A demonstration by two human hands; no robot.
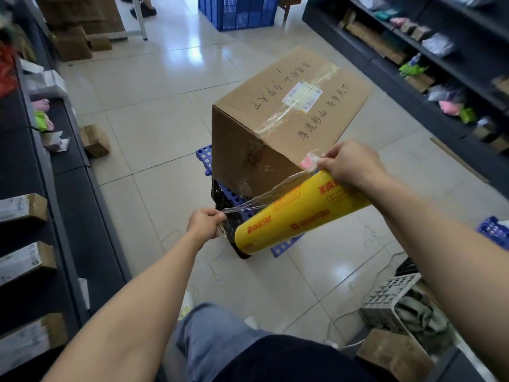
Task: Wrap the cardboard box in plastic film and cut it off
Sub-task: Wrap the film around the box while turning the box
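Observation:
A large taped cardboard box (289,117) with handwriting and a white label stands on a blue perforated stool (205,158) in the aisle. In front of it a yellow roll of plastic film (292,213) is held slanted, its near end low. My right hand (349,164) pinches the loose film edge at the roll's upper end, close to the box's near corner. My left hand (205,224) pinches the other corner of the film edge near the roll's lower end. A thin strip of clear film (264,191) stretches between both hands, bunched along the roll.
Dark shelves with parcels run along the left (63,188) and right (440,67). A small carton (95,140) lies on the tile floor at left. Grey basket (396,296) and carton at lower right, blue crate (239,12) at the back, someone's feet (143,9) beyond.

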